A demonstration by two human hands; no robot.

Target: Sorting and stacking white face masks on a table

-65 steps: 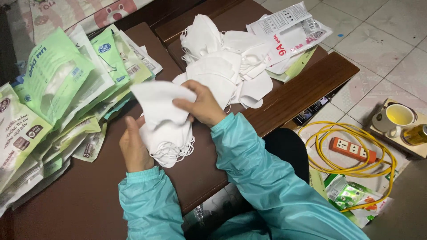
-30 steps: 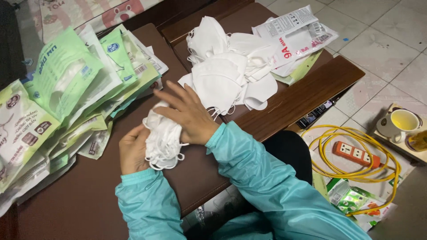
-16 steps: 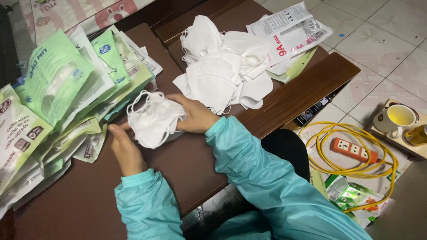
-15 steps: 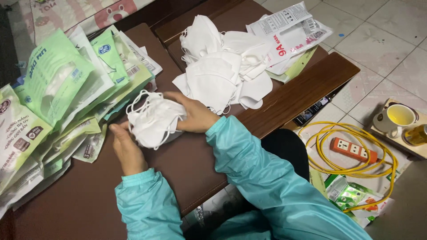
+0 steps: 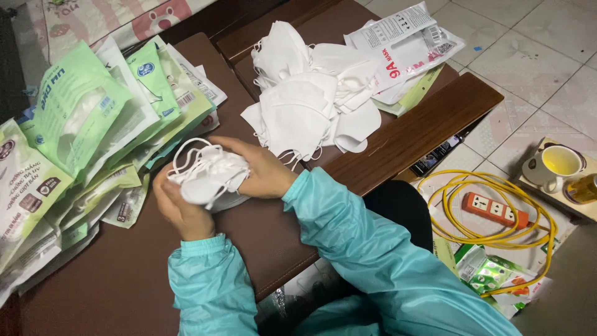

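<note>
Over the brown bench (image 5: 261,242), my left hand (image 5: 180,208) and right hand (image 5: 261,174) press together around a small stack of white masks (image 5: 208,177), loops up, between the green packets (image 5: 81,118) and a loose mask pile (image 5: 311,99)

Brown wooden worktop (image 5: 404,134): heap of green-and-white plastic pouches (image 5: 81,137) at left; pile of loose white fabric face masks (image 5: 308,102) behind centre, printed white plastic bags (image 5: 404,43) to its right. Tiled floor (image 5: 528,68), right of worktop: coiled yellow cable (image 5: 497,218) around orange socket strip (image 5: 494,208); white ceramic cup (image 5: 553,165) behind.
</note>
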